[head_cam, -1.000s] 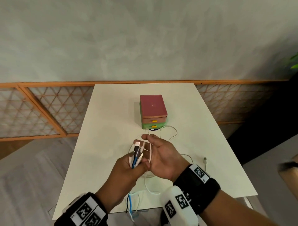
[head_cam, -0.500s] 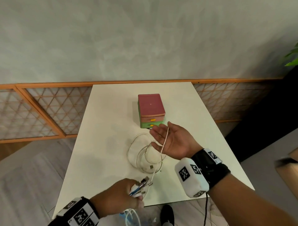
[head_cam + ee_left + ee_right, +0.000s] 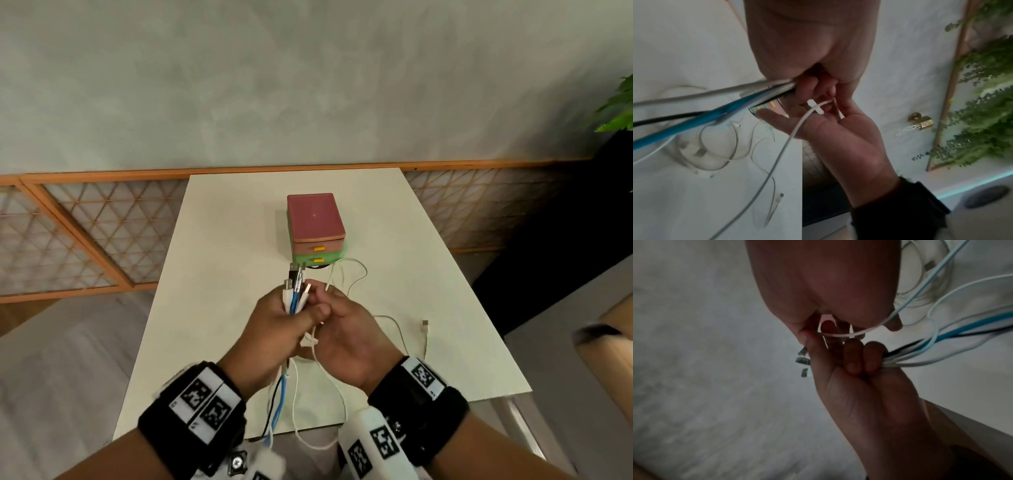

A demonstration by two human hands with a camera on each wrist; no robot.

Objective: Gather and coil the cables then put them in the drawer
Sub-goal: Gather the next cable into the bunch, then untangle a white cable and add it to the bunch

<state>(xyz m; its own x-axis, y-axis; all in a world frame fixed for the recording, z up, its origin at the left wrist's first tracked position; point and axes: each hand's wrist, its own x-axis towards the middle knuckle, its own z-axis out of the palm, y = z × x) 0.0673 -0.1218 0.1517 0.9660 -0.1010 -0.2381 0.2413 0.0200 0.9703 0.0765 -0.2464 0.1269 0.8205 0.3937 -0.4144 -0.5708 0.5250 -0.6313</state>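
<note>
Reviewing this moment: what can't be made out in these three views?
- Head view: the table under the left hand and right hand; cable loops there are hidden.
- Head view: the cable bundle runs past the table's near edge; its far ends are hidden by the wrist cameras.
- Head view: whether the drawer unit holds anything; both drawers are shut.
- Right wrist view: connector types, dark and blurred.

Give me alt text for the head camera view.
Over a white table, the left hand grips a bundle of cables, plugs up, while the right hand pinches a thin white cable. A small drawer unit stands behind, both drawers shut.
</note>
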